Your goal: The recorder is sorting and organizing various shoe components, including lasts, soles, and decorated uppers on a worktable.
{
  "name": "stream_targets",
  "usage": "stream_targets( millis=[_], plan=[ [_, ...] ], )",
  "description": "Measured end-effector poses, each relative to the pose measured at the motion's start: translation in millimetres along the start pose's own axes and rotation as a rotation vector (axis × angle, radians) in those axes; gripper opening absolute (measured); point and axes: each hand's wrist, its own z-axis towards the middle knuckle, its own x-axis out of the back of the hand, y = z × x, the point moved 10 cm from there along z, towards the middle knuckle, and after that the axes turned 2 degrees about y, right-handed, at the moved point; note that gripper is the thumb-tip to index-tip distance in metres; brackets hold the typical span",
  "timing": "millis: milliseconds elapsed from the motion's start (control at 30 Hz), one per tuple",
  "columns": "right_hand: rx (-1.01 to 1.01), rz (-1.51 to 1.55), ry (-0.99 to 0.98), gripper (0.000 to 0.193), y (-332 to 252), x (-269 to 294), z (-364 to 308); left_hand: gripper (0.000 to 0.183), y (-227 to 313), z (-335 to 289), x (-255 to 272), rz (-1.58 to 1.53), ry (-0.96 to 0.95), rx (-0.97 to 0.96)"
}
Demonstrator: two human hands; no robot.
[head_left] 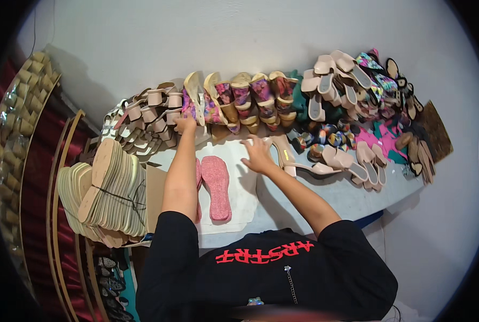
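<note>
My left hand (185,124) reaches to the back of the table, its fingers closed round the lower end of a floral wedge sandal (192,99) with a pale insole. The sandal stands upright at the left end of a row of similar floral wedges (243,99). My right hand (258,154) hovers over the white sheet (239,198) with fingers spread and holds nothing. Just right of it is a beige heeled sandal (285,153). Between my forearms a pink textured sole-shaped piece (216,188) lies on the sheet; a second one is partly hidden by my left arm.
Bundled pale insoles (110,188), tied with dark cord, stand at the table's left. Beige and white sandals (148,115) are heaped behind them. More beige sandals (330,78) and colourful uppers (381,137) crowd the right side. A shelf of heel blocks (27,107) rises at far left.
</note>
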Motion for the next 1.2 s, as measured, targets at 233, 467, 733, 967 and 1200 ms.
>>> stream_targets(
  millis=[233, 467, 733, 967, 1200],
  plan=[
    [-0.256, -0.051, 0.138, 0.054, 60.0, 58.8, -64.7, 0.060, 24.8, -47.2, -2.6, -0.041, -0.037, -0.241],
    [-0.378, -0.167, 0.169, 0.056, 94.2, 87.5, -113.6, 0.056, 18.1, -154.9, -12.4, -0.079, 0.080, -0.402],
    [-0.495, -0.210, 0.441, 0.062, 202.2, 193.6, -161.4, 0.021, 3.1, -417.1, -119.6, -0.168, -0.798, -0.829],
    [-0.610, 0.121, 0.011, 0.079, 321.9, 194.5, -239.7, 0.080, -60.8, -521.7, -169.5, 0.757, -1.199, -1.008],
    [-0.482, -0.016, -0.205, 0.081, 298.6, 191.4, -253.7, 0.056, -73.1, -522.1, -142.5, 0.900, -0.787, -1.132]
  ],
)
